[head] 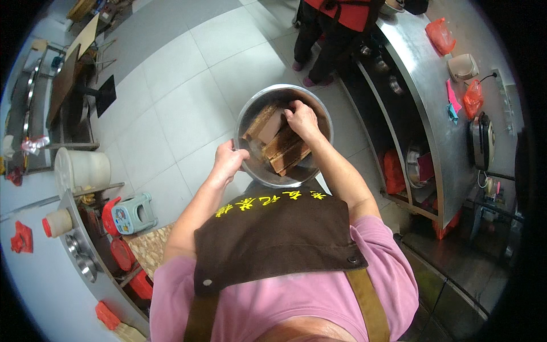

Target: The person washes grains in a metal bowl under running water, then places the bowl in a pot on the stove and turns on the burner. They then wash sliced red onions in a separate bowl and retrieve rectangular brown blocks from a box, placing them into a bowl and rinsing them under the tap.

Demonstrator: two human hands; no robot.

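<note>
A round stainless-steel basin (241,128) is before me, just beyond my brown apron (273,243). My left hand (227,160) grips its left rim, thumb over the edge. Several rough brown slabs (285,149), with a look of wood or bark, lie inside; one long slab (261,122) leans along the upper left wall. Between them the basin's inside looks wet or shiny. Reaching in over the right rim, my right hand (302,119) has its fingers curled by the upper end of the darker slabs. Whether it pinches one is hidden.
Another person (329,38) stands ahead by a steel counter (421,85) with open shelves. Red plastic bags (441,36) and a rice cooker (483,141) sit on it. On my left are a white bucket (81,169), a plastic stool (134,213) and a shelf (100,286). Pale tiles (183,107) cover the floor.
</note>
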